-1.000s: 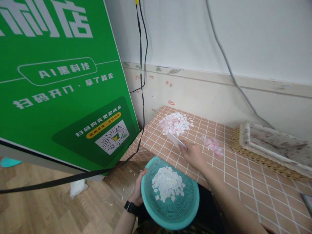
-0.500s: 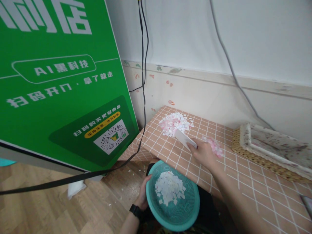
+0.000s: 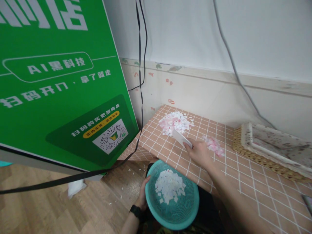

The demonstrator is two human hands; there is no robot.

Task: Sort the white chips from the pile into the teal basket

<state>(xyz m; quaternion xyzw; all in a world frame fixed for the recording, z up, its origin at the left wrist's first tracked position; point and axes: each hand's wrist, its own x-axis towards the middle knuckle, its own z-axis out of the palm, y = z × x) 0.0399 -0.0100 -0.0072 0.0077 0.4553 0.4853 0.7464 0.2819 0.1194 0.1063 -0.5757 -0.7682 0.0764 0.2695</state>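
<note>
My left hand (image 3: 142, 194) grips the left rim of a round teal plastic colander (image 3: 187, 211), held below the table's front edge. Inside the colander is a heap of small white square pieces (image 3: 170, 185). My right hand (image 3: 198, 151) is closed on a flat white scraper-like piece (image 3: 181, 138), held at a slant over the table. Its far end meets the near edge of a pile of white and pink pieces (image 3: 175, 122). A smaller patch of pinkish pieces (image 3: 214, 146) lies just right of my right hand.
A checked brown cloth covers the table (image 3: 246, 169). At its right stands a lined wicker basket (image 3: 270, 164). A green sign panel (image 3: 73, 81) rises at the left, with a black strap (image 3: 117, 168) hanging in front. A white bag-like item (image 3: 76, 188) lies on the floor.
My right hand and the white scraper-like piece have shifted slightly left, toward the pile. The colander stays in nearly the same place. The view has turned a little.
</note>
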